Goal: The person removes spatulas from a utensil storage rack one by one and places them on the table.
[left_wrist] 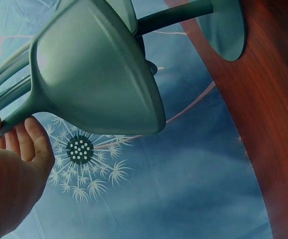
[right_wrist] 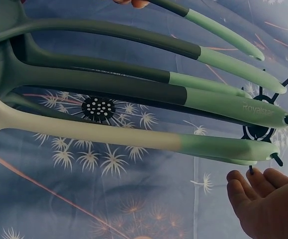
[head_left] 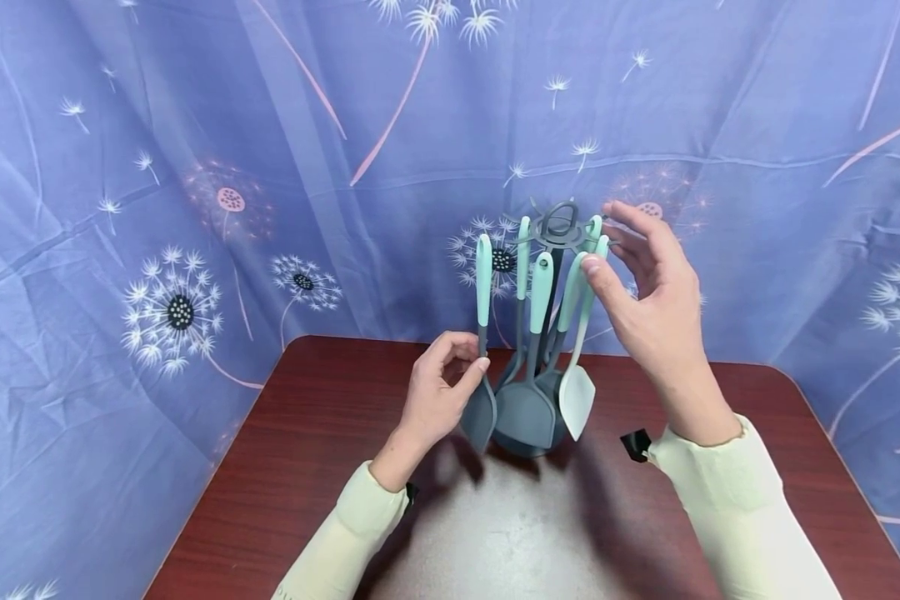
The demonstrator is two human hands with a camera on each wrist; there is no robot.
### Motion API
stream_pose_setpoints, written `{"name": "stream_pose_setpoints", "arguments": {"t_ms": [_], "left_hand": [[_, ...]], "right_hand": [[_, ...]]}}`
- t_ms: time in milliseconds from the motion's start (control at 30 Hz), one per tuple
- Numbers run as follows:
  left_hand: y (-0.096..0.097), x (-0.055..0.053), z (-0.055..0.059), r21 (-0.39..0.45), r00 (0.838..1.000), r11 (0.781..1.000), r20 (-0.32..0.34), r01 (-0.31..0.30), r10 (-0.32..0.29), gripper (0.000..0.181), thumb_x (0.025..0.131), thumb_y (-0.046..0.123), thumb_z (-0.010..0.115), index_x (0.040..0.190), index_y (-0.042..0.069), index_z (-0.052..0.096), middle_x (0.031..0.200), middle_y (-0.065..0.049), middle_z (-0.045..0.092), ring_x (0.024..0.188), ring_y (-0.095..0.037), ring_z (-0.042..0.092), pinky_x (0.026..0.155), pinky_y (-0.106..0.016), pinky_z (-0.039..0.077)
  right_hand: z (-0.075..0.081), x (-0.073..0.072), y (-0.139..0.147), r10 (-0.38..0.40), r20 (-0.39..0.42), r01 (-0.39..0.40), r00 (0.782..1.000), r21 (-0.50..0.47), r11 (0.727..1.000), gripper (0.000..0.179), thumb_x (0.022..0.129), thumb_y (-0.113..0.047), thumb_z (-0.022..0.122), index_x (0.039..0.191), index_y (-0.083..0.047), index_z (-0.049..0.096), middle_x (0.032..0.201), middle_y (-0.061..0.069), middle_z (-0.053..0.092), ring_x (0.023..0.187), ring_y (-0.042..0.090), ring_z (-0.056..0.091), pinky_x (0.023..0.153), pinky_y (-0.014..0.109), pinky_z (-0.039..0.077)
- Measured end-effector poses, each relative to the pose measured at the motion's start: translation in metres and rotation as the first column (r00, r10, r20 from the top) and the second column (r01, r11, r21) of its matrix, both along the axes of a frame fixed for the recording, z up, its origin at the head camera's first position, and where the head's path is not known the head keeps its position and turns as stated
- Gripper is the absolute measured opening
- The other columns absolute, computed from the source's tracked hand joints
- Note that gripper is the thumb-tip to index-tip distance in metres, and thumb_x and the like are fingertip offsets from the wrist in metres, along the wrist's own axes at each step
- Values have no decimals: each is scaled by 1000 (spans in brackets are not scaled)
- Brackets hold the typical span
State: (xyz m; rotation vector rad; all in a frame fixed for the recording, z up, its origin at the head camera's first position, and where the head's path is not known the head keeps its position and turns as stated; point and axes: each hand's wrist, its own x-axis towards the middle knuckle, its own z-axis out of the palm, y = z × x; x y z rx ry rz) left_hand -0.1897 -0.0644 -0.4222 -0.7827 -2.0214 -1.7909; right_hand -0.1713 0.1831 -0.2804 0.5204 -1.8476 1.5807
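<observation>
Your left hand (head_left: 435, 396) and right hand (head_left: 656, 304) are bare. You wear a pale cream fabric left sleeve (head_left: 328, 554) and a matching right sleeve (head_left: 757, 529), each ending in a wide, soft cuff. A small black piece (head_left: 411, 496) shows beside your left cuff; a larger, angular black tab (head_left: 635, 446) juts from the right. Small dark marks, unreadable, sit low on your left sleeve.

Left grip (head_left: 437, 393) low, thumb and fingers pinching; right grip (head_left: 658, 308) higher, thumb spread from fingers. Sleeved forearms (head_left: 746, 512) angled inward.
</observation>
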Motion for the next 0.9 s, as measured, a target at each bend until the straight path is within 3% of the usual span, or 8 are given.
{"name": "stream_pose_setpoints", "arguments": {"t_ms": [433,900], "left_hand": [[-4,5,3,8,1000,1000,19,-24,24,19,98,6,77,116,6,69,95,-10,74,88,-21,70,75,-27,58],[-7,7,-7,-14,997,999,56,-46,47,26,95,3,79,117,5,68,95,-12,73,86,-18,69,72,-26,57]], "right_hand": [[-1,-1,0,20,1,-20,1000,-43,999,54,95,-1,74,147,-7,61,148,7,61,134,26,59,118,35,43],[-4,-3,2,41,-27,-43,999,-71,997,55,93,0,75,146,-3,60,147,10,61,134,27,59,117,35,43]]}}
